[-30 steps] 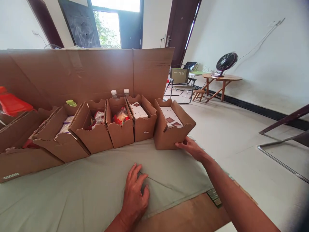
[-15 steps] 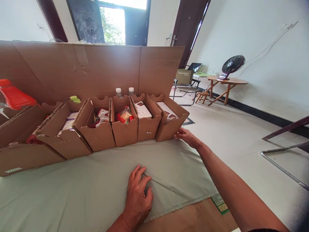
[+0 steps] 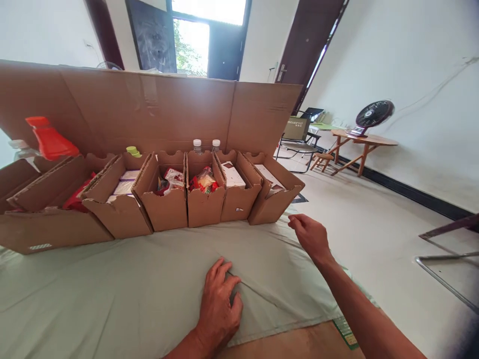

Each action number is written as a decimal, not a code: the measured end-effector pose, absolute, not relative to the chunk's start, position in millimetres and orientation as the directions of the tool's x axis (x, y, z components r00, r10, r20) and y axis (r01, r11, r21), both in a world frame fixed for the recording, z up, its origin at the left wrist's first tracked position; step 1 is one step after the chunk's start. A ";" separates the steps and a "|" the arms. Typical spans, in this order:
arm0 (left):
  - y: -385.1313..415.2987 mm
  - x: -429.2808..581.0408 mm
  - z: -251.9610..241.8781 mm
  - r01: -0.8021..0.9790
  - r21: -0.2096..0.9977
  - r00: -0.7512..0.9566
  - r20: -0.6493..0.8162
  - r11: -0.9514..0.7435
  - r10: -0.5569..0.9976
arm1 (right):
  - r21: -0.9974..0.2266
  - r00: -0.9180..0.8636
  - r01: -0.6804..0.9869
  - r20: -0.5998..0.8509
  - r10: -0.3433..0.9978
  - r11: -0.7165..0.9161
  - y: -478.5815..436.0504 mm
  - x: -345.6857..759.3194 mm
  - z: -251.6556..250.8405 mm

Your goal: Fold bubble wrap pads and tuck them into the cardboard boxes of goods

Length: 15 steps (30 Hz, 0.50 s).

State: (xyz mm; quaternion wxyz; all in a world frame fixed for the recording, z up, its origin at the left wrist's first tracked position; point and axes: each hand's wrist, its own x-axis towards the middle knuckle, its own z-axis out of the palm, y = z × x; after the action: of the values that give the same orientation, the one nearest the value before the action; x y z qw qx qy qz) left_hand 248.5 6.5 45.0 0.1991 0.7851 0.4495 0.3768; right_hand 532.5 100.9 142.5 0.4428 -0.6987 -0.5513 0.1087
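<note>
My left hand (image 3: pixel 220 304) lies on the pale green cloth (image 3: pixel 160 279), palm down, with its fingers bent and apart; nothing is in it. My right hand (image 3: pixel 310 237) is closed, fingers curled together, over the cloth's right edge. Whether it pinches cloth is hidden. Just up and left of it stands the rightmost cardboard bin (image 3: pixel 275 202), apart from the hand and tilted against its neighbour. Inside that bin is a white box (image 3: pixel 267 177). The adjoining bin (image 3: pixel 237 204) also holds a white box (image 3: pixel 232 174).
More bins run leftward, with red-and-clear packets (image 3: pixel 204 182) and white packages (image 3: pixel 125 185). Behind them stand a cardboard panel (image 3: pixel 179 109), an orange-red bottle (image 3: pixel 54 142) and two white-capped bottles (image 3: pixel 197 144). Rightward are a folding chair (image 3: pixel 297 139) and a fan (image 3: pixel 374 114) on a wooden table.
My right hand has left the bin's lower corner, moved right and towards me, and closed. My left hand stays on the cloth. The view has shifted slightly left.
</note>
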 end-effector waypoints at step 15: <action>13.1 245.6 46.5 0.286 0.923 0.078 0.244 -0.256 0.967 | -0.682 0.112 0.692 0.426 0.898 0.237 155.1 420.1 207.7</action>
State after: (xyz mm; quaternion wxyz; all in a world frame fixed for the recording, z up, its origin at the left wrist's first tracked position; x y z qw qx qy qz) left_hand 245.6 13.1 46.5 0.3623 0.6384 0.4906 0.4695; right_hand 420.1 155.1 207.7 0.4342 -0.6060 -0.6558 0.1188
